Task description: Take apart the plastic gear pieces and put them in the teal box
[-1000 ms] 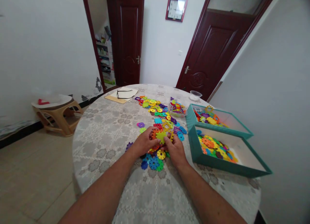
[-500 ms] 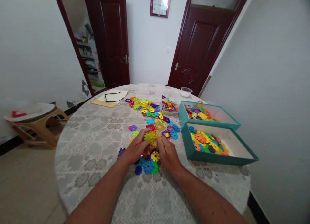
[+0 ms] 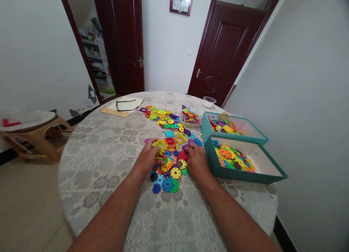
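My left hand (image 3: 148,155) is closed round yellow-green notched plastic building pieces (image 3: 160,146), which look joined together. It holds them over the left side of a pile of colourful gear-shaped pieces. At the pile's right side my right hand (image 3: 196,159) has its fingers curled down against the pieces, beside a red toothed piece (image 3: 182,156) and a purple toothed piece (image 3: 188,144). Its fingertips are partly hidden, so what they grip cannot be made out. Nearer me lie a yellow notched disc (image 3: 175,172) and a blue gear-shaped piece (image 3: 168,184).
Two teal boxes (image 3: 245,177) of pieces stand at the right. Behind the pile are more loose pieces (image 3: 160,116) and a clear tub (image 3: 191,117). Glasses (image 3: 127,106) rest on papers at the back left. A clear bowl (image 3: 209,101) sits at the far edge.
My hands were together on the yellow-green pieces and have moved apart. The left keeps them and has shifted left; the right let go and moved right to the loose pieces.
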`<action>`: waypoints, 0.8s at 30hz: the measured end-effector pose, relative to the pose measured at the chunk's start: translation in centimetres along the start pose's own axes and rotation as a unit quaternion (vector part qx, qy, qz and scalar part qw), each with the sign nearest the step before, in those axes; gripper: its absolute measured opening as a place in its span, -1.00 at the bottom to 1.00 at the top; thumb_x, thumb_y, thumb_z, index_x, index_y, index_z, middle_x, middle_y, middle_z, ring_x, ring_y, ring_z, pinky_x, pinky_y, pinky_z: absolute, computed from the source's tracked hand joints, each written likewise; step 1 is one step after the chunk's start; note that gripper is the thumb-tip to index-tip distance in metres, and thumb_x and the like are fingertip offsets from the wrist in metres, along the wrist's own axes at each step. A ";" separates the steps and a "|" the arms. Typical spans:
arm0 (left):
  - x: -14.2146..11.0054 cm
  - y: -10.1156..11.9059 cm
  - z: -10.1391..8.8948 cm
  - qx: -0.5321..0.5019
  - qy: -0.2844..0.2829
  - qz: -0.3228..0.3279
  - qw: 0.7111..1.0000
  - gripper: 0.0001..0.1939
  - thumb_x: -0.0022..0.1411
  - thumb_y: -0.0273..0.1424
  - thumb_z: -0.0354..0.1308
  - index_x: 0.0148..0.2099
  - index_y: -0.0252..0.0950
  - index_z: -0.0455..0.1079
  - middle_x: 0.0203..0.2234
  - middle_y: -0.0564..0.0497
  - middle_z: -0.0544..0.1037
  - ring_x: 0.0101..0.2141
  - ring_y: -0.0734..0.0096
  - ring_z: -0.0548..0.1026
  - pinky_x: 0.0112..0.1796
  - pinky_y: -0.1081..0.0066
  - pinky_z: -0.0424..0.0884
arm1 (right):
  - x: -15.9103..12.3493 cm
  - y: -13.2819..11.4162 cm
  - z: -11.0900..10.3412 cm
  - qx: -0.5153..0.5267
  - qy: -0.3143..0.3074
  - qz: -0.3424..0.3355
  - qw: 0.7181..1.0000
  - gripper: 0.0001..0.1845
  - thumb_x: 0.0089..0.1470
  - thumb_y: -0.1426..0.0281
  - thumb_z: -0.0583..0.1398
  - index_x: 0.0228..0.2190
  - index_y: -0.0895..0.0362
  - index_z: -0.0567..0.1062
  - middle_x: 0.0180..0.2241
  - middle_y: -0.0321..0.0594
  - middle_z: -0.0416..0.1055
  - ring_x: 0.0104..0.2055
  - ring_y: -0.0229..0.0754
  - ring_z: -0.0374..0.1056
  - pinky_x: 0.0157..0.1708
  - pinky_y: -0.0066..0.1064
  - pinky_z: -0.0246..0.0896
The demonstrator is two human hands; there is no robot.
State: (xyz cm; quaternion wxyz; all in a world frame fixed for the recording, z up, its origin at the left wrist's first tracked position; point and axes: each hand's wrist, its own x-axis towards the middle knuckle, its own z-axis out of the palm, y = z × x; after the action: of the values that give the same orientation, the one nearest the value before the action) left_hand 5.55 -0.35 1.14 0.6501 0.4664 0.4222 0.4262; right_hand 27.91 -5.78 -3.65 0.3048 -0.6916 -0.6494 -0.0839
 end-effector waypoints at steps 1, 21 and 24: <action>0.1 0.0 -0.1 -0.016 0.009 -0.011 1.000 -0.52 0.17 -0.35 0.18 0.14 -0.13 0.22 -0.21 0.00 0.49 -0.41 0.36 0.61 -0.50 0.40 0.56 | -0.1 0.3 0.3 -0.014 -0.010 0.003 1.000 -0.58 0.12 0.62 0.13 -0.07 0.09 0.62 0.04 0.04 0.46 0.09 0.11 0.27 0.10 -0.09 0.20; 0.1 -0.4 0.0 -0.035 -0.017 -0.037 0.999 -0.43 0.13 -0.40 0.19 0.21 -0.14 0.23 -0.23 0.00 0.45 -0.41 0.39 0.60 -0.47 0.41 0.58 | -0.1 -1.4 -1.8 0.241 -0.042 0.115 0.963 -0.75 0.29 0.36 0.01 -0.17 0.05 0.48 -0.28 -0.22 0.55 -0.22 -0.08 0.45 -0.17 -0.31 0.28; 0.1 -0.4 0.0 -0.038 -0.021 -0.034 0.998 -0.40 0.12 -0.39 0.20 0.22 -0.14 0.23 -0.19 -0.01 0.46 -0.40 0.40 0.60 -0.46 0.42 0.59 | 0.3 -1.1 -1.6 0.205 -0.025 0.069 0.976 -0.75 0.27 0.37 0.04 -0.22 0.09 0.52 -0.24 -0.16 0.54 -0.14 -0.06 0.44 -0.10 -0.29 0.27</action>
State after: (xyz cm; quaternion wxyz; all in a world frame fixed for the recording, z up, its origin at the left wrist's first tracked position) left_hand 5.63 -0.34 0.74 0.6905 0.4356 0.4074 0.4093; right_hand 27.40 -6.39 -1.85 0.4288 -0.6590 -0.6113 0.0898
